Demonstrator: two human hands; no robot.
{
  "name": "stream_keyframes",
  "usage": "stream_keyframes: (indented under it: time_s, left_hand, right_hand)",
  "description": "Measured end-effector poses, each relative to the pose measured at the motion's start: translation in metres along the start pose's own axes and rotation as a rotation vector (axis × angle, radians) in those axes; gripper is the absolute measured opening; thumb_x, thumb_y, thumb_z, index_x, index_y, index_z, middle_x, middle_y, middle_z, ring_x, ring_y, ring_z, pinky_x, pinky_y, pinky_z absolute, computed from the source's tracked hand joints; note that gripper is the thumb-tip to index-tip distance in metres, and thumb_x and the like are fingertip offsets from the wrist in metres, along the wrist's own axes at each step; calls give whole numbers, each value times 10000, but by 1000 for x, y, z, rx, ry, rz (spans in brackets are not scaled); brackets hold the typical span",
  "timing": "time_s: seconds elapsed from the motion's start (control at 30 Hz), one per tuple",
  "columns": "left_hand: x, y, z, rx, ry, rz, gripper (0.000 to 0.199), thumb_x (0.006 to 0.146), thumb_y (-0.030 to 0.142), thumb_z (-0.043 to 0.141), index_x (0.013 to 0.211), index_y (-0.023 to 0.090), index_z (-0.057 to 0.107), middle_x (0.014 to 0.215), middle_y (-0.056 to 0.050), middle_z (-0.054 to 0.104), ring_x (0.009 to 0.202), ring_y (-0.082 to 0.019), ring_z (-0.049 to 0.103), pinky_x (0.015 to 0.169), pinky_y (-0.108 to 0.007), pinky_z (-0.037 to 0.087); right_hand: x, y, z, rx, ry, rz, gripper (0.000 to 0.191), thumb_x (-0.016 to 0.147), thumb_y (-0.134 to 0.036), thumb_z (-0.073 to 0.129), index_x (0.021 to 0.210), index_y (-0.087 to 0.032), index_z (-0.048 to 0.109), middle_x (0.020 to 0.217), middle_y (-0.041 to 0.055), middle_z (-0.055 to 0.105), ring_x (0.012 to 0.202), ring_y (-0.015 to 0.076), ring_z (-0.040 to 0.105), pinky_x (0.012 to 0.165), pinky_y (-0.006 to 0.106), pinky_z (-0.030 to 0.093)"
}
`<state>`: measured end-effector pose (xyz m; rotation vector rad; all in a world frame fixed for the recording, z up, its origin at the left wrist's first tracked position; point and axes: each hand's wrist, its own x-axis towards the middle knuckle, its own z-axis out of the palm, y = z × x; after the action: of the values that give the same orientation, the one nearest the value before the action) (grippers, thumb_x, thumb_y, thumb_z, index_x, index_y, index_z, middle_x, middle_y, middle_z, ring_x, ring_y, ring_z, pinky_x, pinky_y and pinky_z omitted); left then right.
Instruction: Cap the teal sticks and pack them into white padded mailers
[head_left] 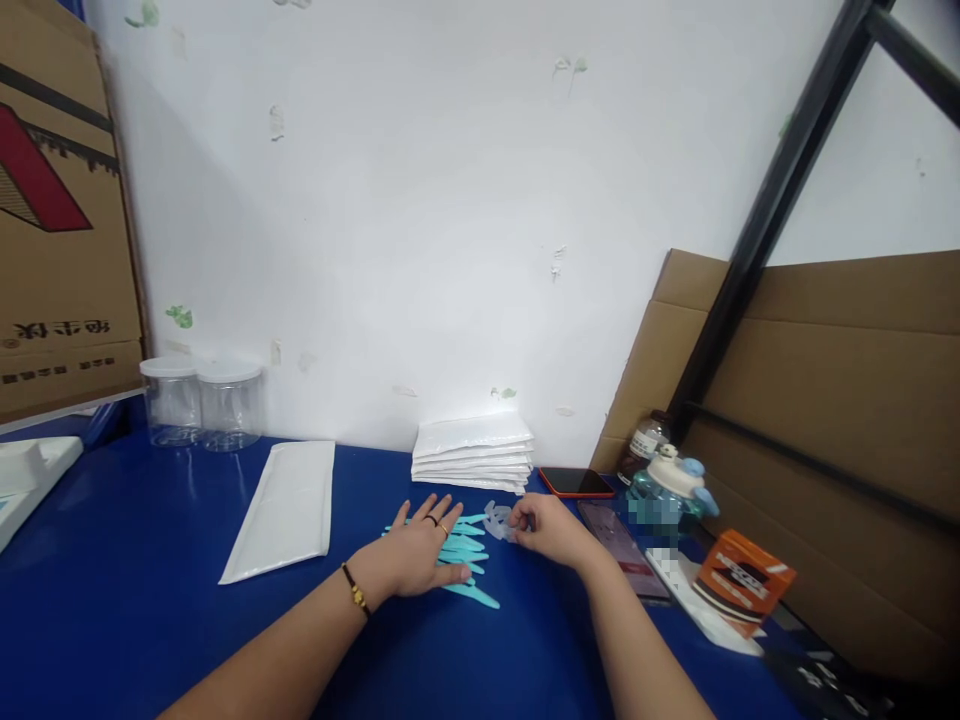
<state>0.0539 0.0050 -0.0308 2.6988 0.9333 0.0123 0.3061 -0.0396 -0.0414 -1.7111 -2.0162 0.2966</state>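
My left hand (pixel 427 553) lies flat with its fingers spread over several light-blue plastic pieces (pixel 471 546) with pointed ends, laid in a row on the blue tabletop (pixel 420 660). The palm hides part of them, so their full shape does not show. To the right, my right hand (pixel 551 528) has its fingers curled together at a small heap of clear, whitish plastic pieces (pixel 496 522). Its fingertips touch the heap's right side; whether a piece is pinched between them is too small to make out.
White padded mailers (pixel 472 450) are stacked by the wall, with a single mailer (pixel 281 510) to the left. Two lidded clear jars (pixel 230 410) stand at back left. Rightward are a phone (pixel 576 482), a teal bottle (pixel 667 490), an orange box (pixel 742 580) and cardboard (pixel 840 440).
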Motion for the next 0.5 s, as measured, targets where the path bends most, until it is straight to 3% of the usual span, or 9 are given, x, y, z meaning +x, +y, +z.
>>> stream_keyframes:
  time_s: [0.13, 0.23, 0.33, 0.5]
  left_hand:
    - [3, -16, -15, 18, 233, -26, 451, 827, 436, 423, 1236, 255, 481, 1311, -84, 470, 1186, -265, 435, 963, -403, 335]
    - [10, -29, -14, -29, 316, -67, 300, 835, 345, 410, 1054, 243, 589, 1098, -59, 593, 998, -215, 551, 858, -323, 401]
    - [17, -43, -4, -116, 314, -51, 258, 793, 340, 473, 976, 225, 614, 1015, -45, 605, 937, -189, 556, 808, -272, 414]
    - [19, -50, 4, -179, 163, -55, 218, 714, 292, 533, 901, 217, 614, 839, -4, 605, 759, -147, 554, 648, -227, 412]
  right_hand:
    - [1, 0, 2, -15, -23, 9, 95, 669, -160, 598, 740, -176, 659, 769, 16, 646, 671, 130, 571, 600, 198, 401]
    - [0, -1, 2, -38, -22, 27, 89, 671, -159, 600, 740, -174, 654, 765, 22, 651, 667, 132, 576, 600, 199, 401]
    - [0, 0, 3, -57, -31, 43, 101, 656, -166, 620, 751, -172, 653, 746, 25, 655, 662, 138, 579, 583, 198, 393]
    - [0, 5, 6, -59, -51, 56, 94, 647, -162, 613, 732, -177, 652, 730, 18, 656, 655, 137, 577, 568, 196, 384]
